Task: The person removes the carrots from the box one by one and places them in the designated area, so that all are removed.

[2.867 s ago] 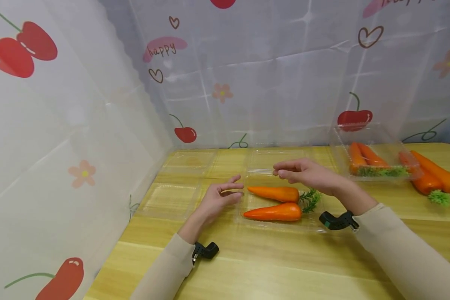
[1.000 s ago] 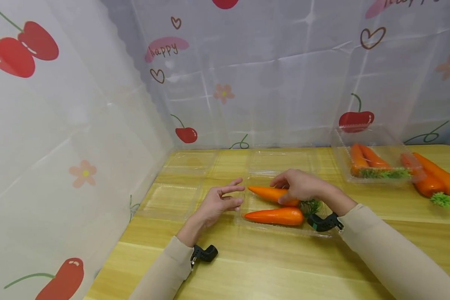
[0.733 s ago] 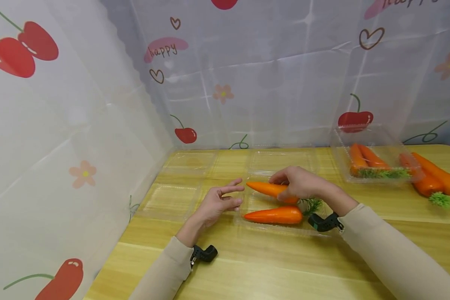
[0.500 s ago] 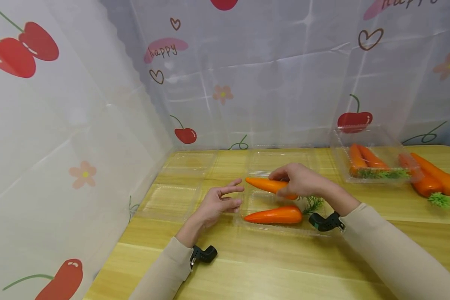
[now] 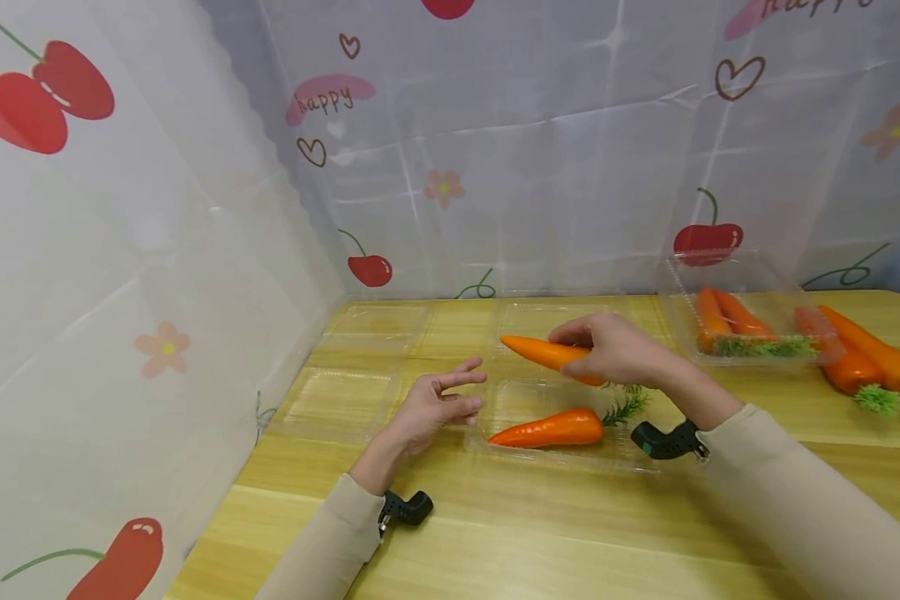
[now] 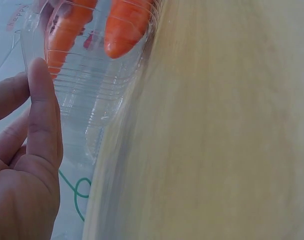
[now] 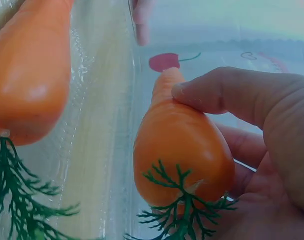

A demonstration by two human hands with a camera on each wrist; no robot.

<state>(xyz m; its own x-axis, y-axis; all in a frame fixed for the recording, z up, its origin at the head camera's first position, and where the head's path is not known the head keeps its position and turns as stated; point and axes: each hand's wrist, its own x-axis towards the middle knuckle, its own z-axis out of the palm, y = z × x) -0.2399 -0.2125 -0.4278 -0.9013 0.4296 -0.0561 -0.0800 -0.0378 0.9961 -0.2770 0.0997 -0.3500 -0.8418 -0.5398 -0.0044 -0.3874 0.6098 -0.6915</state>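
My right hand [image 5: 622, 348] grips an orange carrot [image 5: 542, 353] round its thick end, thumb on the near side, and holds it raised over the clear plastic box [image 5: 570, 460]. Its green top [image 7: 184, 210] hangs toward the right wrist camera. A second carrot [image 5: 551, 429] lies in the box, tip to the left, leafy end to the right. My left hand [image 5: 433, 408] is at the box's left side, fingers extended and spread; in the left wrist view, fingertips [image 6: 39, 70] rest against the clear wall. The box's lid [image 5: 562, 315] is folded open toward the back.
Another open clear box [image 5: 337, 400] lies at the left. At the back right, a clear box [image 5: 757, 360] holds two carrots with green tops. Loose carrots [image 5: 873, 354] lie beside it on the wooden table [image 5: 510, 533]. A printed curtain [image 5: 525, 167] stands behind.
My right hand came down onto the rear carrot in the box, took hold of it and lifted it up and back. The left hand has stayed at the box's side.
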